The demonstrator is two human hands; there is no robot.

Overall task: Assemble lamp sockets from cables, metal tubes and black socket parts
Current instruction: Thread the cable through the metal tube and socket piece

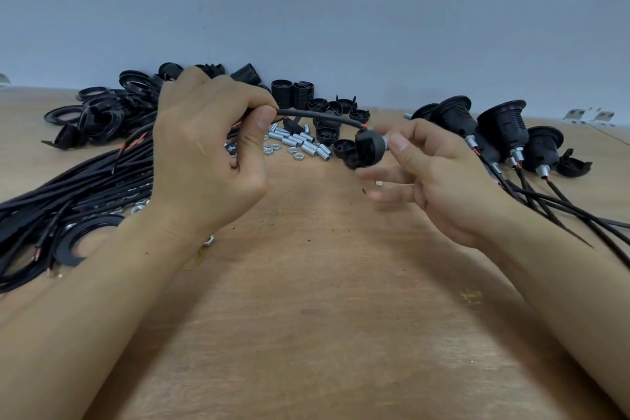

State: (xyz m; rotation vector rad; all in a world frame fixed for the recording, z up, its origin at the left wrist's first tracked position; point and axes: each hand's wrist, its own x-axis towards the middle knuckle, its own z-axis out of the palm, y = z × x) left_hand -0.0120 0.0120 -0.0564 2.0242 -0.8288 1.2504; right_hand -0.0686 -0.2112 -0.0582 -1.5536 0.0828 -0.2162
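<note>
A cable [317,117] is pinched in the left hand [208,150] above the counter [324,283], its tip at a black cap [364,147] pinched by the right hand [433,174]. The tip is best kept short, straight and fed squarely through the cap's hole.

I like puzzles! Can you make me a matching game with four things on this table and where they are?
Things:
1. pile of black flat rings
2. small silver metal tubes
3. finished black lamp sockets with cables
4. bundle of long black cables

Places:
A. far right
B. middle, behind the hands
C. near left
D. far left, by the wall

Pairs: 1-D, 2-B, 3-A, 4-C
</note>
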